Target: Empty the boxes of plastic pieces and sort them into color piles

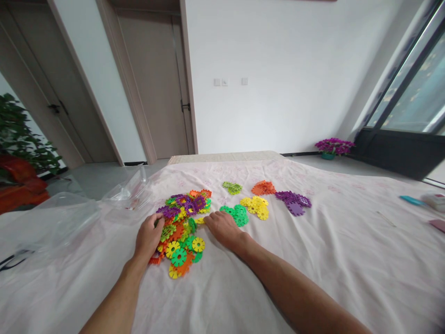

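Note:
A mixed pile of plastic interlocking pieces (179, 257) in orange, purple, yellow and green lies before me. At its left edge is my left hand (149, 235), fingers curled; what they hold, if anything, is hidden. My right hand (222, 226) reaches in from the right side, fingers pinched on a yellow interlocking disc (200, 221). Beyond that hand, pieces lie grouped by colour: green discs (239, 215), yellow discs (257, 207), purple squares (295, 202), orange pieces (263, 187) and light green ones (232, 187).
Clear plastic containers (74, 218) stand left on the cloth-covered table (333, 260), with black-handled scissors (15, 260) nearby. Toward the right edge lie a thin stick (385, 218), a blue item (411, 200) and a dark pink item (437, 225).

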Demonstrator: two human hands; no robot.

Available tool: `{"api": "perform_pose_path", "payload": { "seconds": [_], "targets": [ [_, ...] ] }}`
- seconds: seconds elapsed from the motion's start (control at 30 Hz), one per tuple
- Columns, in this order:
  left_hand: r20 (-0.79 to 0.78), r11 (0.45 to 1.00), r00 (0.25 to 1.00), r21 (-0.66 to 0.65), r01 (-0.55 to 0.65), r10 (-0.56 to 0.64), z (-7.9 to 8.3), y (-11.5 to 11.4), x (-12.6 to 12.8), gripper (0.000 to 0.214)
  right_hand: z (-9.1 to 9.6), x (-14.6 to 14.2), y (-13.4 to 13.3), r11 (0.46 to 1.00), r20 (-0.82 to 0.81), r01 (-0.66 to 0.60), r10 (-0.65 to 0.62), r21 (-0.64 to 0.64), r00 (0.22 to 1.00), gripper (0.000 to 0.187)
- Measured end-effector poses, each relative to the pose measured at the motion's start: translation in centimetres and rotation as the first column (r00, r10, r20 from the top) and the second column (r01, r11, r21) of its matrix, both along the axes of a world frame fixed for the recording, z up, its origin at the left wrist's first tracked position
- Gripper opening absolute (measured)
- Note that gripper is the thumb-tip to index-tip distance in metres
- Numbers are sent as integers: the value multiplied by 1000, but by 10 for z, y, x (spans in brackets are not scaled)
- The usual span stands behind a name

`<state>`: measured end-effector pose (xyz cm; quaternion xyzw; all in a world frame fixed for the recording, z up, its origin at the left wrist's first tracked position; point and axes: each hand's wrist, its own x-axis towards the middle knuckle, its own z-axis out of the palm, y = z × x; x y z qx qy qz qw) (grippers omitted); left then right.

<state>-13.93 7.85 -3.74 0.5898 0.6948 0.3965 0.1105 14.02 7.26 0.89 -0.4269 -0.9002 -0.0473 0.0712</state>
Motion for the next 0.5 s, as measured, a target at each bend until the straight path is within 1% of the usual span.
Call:
{"api": "perform_pose_path", "payload": {
  "seconds": [0.17,0.33,0.43,0.5],
  "targets": [
    [-5,1000,1000,5,-4,4,1,-1,0,35,0,8,3,996,-133,79,-85,-51,987,19],
    [-13,1000,1000,-4,-3,3,4,-2,1,34,-1,20,13,963,-292,204,-249,-177,923,25],
    [-23,1000,1000,-2,-6,6,5,-3,2,34,6,37,22,942,-345,264,-322,-206,882,25],
    [-21,1000,1000,-6,-7,7,5,-3,2,34,14,52,28,926,-361,317,-373,-207,855,26]
  ]
}}
